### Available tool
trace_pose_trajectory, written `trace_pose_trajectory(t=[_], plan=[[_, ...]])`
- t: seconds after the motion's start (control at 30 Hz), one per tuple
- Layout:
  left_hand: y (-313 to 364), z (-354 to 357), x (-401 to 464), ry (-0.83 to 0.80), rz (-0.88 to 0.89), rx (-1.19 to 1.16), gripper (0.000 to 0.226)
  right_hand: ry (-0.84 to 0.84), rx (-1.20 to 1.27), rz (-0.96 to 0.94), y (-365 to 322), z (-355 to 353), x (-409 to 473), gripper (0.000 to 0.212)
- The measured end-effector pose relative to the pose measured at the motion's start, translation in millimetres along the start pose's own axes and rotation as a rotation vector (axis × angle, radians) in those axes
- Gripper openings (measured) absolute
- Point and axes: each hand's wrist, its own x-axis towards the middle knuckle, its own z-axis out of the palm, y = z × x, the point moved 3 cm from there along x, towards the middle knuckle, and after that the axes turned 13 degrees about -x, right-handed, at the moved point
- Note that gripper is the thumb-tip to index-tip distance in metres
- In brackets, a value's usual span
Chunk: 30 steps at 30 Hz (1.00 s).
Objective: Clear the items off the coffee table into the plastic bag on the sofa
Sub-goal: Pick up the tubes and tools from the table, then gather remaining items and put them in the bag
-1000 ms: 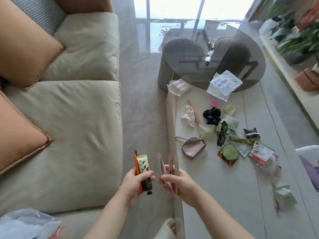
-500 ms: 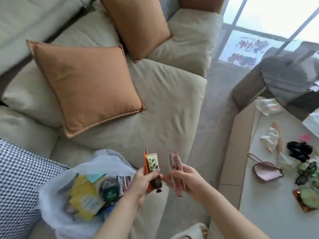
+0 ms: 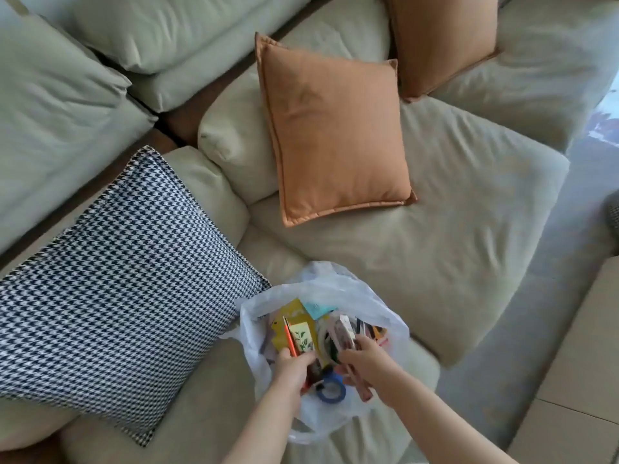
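Pale beige fabric sofa (image 3: 435,249) fills the view, with a square orange cushion (image 3: 331,132) at twelve o'clock and a black-and-white houndstooth cushion (image 3: 117,289) at nine o'clock. At six o'clock a translucent white plastic bag (image 3: 254,329) sits open on the seat, just beside the houndstooth cushion, already holding yellow packets, a teal card and a blue tape roll (image 3: 331,390). Both hands reach into its mouth. The left hand (image 3: 291,366) is clenched around a cream tube with a leaf print (image 3: 303,339) and an orange pen (image 3: 289,339). The right hand (image 3: 366,363) grips a bundle of slim pink packets (image 3: 345,333), tilted over the bag's contents.
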Motion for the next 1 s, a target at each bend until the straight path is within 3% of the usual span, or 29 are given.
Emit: trace_pose_trajectory(t=[0.1,0.23,0.43,0.6,0.7,1.0], plan=[[7.9,-11.2,12.4,0.041,0.003,0.033,0.031,0.007,-0.072,-0.049,-22.5,13.7,11.0,0.026],[20.2,-10.4,7.9,0.043,0.062,0.052,0.023,-0.016,-0.033,-0.129,-32.8,20.4,20.1,0.059],[22.6,-4.8,1.5,0.057,0.169,0.124,0.048,0.029,-0.004,-0.085,-15.4,7.6,9.3,0.050],[7.2,25.8,-14.3,-0.060,0.119,0.234,0.040,0.118,0.144,-0.021,17.0,-23.7,-14.2,0.038],[-7.7,55.7,-28.6,-0.174,0.128,0.400,0.030,0.187,0.154,-0.011,43.4,-54.0,-33.2,0.033],[-81.1,157.3,-73.2,-0.355,0.370,0.973,0.026,0.437,-0.004,0.020,162.6,-151.3,-85.3,0.018]])
